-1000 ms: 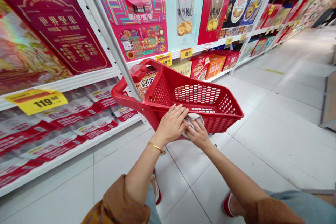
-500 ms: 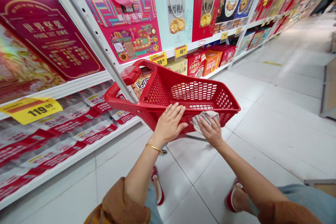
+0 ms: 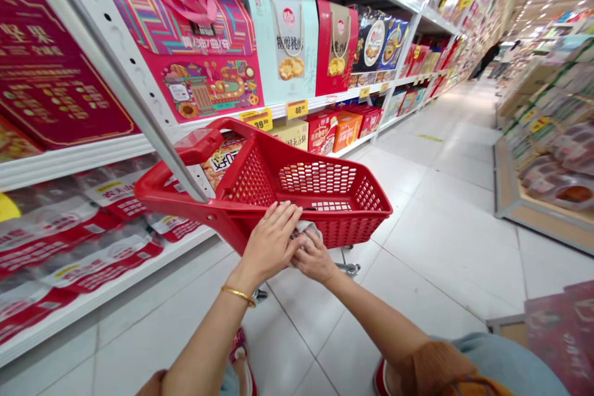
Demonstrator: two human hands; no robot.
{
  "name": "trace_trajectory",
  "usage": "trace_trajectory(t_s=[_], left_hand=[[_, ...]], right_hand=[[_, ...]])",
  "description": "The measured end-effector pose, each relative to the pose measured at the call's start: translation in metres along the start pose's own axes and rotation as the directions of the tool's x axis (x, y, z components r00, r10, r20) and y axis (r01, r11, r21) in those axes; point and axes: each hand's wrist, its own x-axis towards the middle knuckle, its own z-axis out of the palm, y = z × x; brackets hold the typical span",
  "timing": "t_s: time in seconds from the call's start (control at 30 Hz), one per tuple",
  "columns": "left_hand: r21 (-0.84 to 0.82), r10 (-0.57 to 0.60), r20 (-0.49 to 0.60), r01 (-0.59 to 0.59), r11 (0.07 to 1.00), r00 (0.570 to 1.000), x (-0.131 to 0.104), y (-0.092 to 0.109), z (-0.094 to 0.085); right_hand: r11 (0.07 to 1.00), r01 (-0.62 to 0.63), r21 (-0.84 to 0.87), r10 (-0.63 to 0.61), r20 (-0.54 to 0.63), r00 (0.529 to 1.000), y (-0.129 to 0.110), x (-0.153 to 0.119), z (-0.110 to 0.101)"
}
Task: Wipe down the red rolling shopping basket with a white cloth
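A red plastic shopping cart with a perforated basket stands in front of me, its handle end to the left. My left hand lies flat over the basket's near rim, fingers stretched out and close together. Just right of it, my right hand is closed on a crumpled grey-white cloth, pressed to the outside of the basket's near wall. The two hands meet at the left thumb, and part of the cloth is hidden by the fingers.
Shelves of gift boxes run along the left, with packs of bottles on the lowest level. A slanted metal pole rises at the cart's handle end. A display stand is at right. Distant people stand down the aisle.
My right hand and the cloth have slid left along the basket's near side, up against my left hand. The view has tilted up and turned right, showing more of the aisle.
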Motion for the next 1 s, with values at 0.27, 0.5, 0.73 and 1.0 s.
trace_trajectory(t_s=[0.27, 0.5, 0.73, 1.0], left_hand=[[-0.018, 0.011, -0.014, -0.011, 1.0, 1.0, 0.001, 0.0, 0.0], [-0.021, 0.007, -0.003, -0.007, 1.0, 1.0, 0.004, 0.002, -0.002], [-0.048, -0.01, 0.03, 0.011, 0.999, 0.999, 0.005, 0.003, -0.004], [-0.03, 0.003, 0.02, -0.003, 1.0, 1.0, 0.003, 0.0, -0.002]], right_hand=[[0.996, 0.007, -0.087, -0.002, 0.06, 0.998, 0.025, -0.026, -0.017], [0.994, -0.029, -0.109, 0.049, 0.177, 0.983, 0.047, -0.045, -0.039], [0.986, -0.066, -0.156, 0.088, 0.139, 0.986, 0.058, -0.061, -0.046], [0.987, -0.011, -0.157, 0.019, 0.046, 0.999, 0.04, -0.03, -0.05]])
